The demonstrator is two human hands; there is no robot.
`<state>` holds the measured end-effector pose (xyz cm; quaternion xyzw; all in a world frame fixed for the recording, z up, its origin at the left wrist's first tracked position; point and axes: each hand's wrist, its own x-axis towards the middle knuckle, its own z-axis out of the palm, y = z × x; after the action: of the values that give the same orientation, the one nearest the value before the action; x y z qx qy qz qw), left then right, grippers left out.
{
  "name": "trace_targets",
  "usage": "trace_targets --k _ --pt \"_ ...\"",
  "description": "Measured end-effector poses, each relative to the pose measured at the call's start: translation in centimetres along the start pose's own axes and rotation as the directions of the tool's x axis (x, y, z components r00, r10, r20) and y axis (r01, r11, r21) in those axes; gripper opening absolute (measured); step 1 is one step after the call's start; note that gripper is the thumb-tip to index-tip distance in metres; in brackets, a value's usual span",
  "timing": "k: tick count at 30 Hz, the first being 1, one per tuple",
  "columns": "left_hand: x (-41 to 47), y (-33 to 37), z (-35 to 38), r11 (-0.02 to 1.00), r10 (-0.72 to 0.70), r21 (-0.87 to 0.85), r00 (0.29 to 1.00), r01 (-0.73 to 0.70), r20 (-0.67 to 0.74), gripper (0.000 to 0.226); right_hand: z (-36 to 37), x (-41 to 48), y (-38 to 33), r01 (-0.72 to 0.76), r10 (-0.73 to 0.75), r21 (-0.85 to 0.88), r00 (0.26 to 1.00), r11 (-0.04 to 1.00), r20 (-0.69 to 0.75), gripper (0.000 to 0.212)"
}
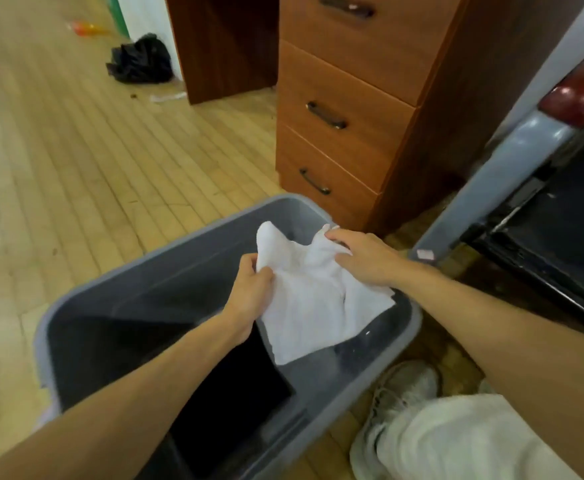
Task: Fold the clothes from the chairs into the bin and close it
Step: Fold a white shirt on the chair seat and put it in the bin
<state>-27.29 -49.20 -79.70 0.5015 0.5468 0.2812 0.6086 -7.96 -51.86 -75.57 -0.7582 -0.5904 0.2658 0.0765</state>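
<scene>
Pinching one edge of a white cloth with the left hand. Gripping the other edge with the right hand. Held up over the open gray bin on the wood floor. Inside, a flat black cloth. Behind, brown drawers.

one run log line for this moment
left hand: grips white cloth | right hand: grips same cloth | cloth: over open gray bin | black garment: inside bin

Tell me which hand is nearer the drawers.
Right. The right hand grips the cloth at the far rim of the bin, close to the drawers; the left hand holds it farther back and left.
</scene>
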Motion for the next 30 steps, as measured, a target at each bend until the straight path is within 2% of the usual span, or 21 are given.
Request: trace_targets --k 3,5,10,12,15,16,20,25,30 --pt "1.0 -3.7 -1.0 0.993 -0.112 0.030 0.993 0.113 -0.032 0.020 2.9 1.7 0.4 0.025 -0.029 0.028 0.993 0.999 0.117 0.049" --pt "1.8 -5.6 -1.2 0.979 -0.189 0.070 0.982 0.190 -0.018 0.023 4.3 2.8 0.8 0.009 -0.015 0.050 0.992 0.999 0.122 0.049" --pt "3.8 -8.3 -0.8 0.869 -0.380 0.341 0.925 0.358 -0.004 0.049 5.4 4.1 2.8 -0.181 0.169 0.101 0.978 0.978 0.120 0.030" --pt "4.4 -8.6 -0.4 0.818 -0.425 0.452 0.904 0.357 0.054 0.055 4.7 3.6 3.4 -0.227 0.213 0.146 0.971 0.963 0.109 0.027" --pt "5.3 -7.5 0.7 0.802 -0.342 0.561 0.928 0.206 0.148 0.008 2.1 2.0 4.0 -0.197 0.194 0.123 0.980 0.973 0.037 0.022" --pt "5.1 -6.4 1.4 0.792 -0.297 0.596 0.936 0.132 0.187 0.006 0.8 1.1 4.0 -0.183 0.183 0.111 0.983 0.977 0.017 0.020" --pt "3.7 -0.9 5.5 0.774 -0.099 0.615 0.932 -0.148 0.349 0.023 -5.0 -3.2 4.2 -0.156 0.156 -0.011 0.987 0.988 -0.035 0.018" --pt "-0.3 6.8 12.1 0.774 0.106 0.483 0.836 -0.409 0.538 0.022 -11.6 -9.9 6.6 -0.248 0.233 -0.169 0.967 0.954 -0.103 0.017" --pt "-4.9 12.1 19.6 0.756 0.244 0.358 0.743 -0.549 0.624 0.026 -15.9 -18.0 11.9 -0.396 0.364 -0.074 0.892 0.915 -0.269 0.024"
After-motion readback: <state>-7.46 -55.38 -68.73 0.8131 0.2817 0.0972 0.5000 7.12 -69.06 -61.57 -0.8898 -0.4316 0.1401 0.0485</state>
